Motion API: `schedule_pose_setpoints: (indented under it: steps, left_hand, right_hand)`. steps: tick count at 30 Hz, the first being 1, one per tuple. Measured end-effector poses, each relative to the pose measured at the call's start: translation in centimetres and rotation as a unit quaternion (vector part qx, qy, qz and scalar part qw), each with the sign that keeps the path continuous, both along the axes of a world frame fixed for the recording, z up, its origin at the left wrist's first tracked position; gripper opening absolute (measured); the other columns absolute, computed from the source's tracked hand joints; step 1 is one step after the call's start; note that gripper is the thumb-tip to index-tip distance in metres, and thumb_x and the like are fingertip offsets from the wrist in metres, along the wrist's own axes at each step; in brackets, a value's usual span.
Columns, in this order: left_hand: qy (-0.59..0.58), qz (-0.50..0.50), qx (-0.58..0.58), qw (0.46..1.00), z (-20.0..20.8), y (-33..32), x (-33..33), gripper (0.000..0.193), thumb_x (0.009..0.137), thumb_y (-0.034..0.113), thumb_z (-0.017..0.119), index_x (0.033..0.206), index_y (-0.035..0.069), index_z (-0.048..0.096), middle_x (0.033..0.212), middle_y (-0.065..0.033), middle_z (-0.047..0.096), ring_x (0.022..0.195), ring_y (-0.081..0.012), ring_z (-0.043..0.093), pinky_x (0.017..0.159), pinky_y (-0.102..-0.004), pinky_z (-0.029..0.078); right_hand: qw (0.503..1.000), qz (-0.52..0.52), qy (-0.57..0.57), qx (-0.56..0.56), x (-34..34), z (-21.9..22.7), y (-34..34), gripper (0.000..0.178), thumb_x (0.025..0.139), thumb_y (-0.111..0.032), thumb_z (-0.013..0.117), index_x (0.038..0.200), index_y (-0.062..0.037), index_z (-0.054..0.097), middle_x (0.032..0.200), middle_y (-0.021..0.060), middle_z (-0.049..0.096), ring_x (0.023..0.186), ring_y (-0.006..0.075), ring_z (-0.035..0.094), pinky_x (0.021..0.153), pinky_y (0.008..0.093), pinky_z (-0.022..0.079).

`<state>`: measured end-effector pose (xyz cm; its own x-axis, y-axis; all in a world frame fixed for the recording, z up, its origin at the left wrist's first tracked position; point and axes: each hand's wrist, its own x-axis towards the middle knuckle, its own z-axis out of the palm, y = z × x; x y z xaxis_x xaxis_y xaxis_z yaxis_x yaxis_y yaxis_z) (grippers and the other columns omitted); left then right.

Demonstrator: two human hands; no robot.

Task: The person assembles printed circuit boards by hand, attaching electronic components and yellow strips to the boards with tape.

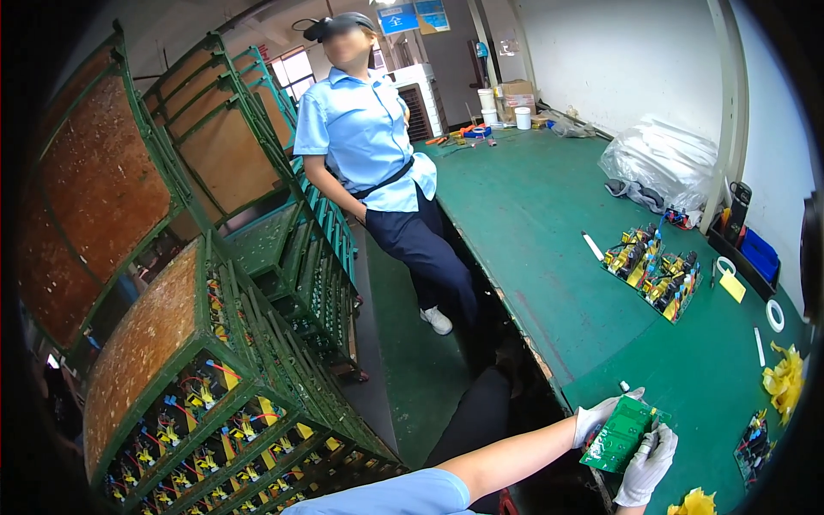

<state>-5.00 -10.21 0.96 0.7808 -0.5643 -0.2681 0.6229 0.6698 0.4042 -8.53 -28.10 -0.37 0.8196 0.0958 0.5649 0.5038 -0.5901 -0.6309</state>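
Step in hand, as observed from beside the desk [515,215]: manual handling, probably inspection, of a green circuit board [620,436]. The board is tilted at the desk's near edge, with its broad green face exposed. The left hand [598,418], gloved, grips the board's left side. The right hand [650,468], also gloved, has its fingers bent over the right edge; whether they also pinch a small part cannot be told from here. Populated boards [654,270] sit farther up the desk; a white pen [592,246] lies beside them. Next move, in my judgement: support the board by its edges with both hands, and steady or turn it without pressing on its face.
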Motion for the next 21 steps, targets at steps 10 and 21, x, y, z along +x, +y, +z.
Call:
schedule_pose_setpoints:
  steps: [10,21]
  left_hand:
    - [-0.011,-0.044,-0.089,0.995,-0.7,2.2,1.2,0.054,0.098,0.054,0.048,0.117,0.005,0.06,0.099,-0.0097,0.068,0.086,-0.023,0.068,0.075,-0.0371,0.058]
    - [0.037,-0.044,0.0,0.998,0.1,0.7,0.9,0.055,0.095,0.058,0.05,0.112,0.007,0.064,0.098,-0.01,0.069,0.088,-0.0245,0.068,0.081,-0.0406,0.056]
  right_hand:
    - [0.993,-0.034,-0.058,-0.097,-0.2,4.8,2.4,0.024,0.08,-0.007,0.069,0.103,-0.0093,0.064,0.089,0.0116,0.062,0.082,0.0332,0.06,0.068,0.0428,0.05]
    - [0.985,-0.032,-0.058,-0.161,0.1,3.8,0.7,0.023,0.081,-0.013,0.069,0.103,-0.0094,0.064,0.086,0.0068,0.061,0.078,0.026,0.06,0.061,0.0377,0.051]
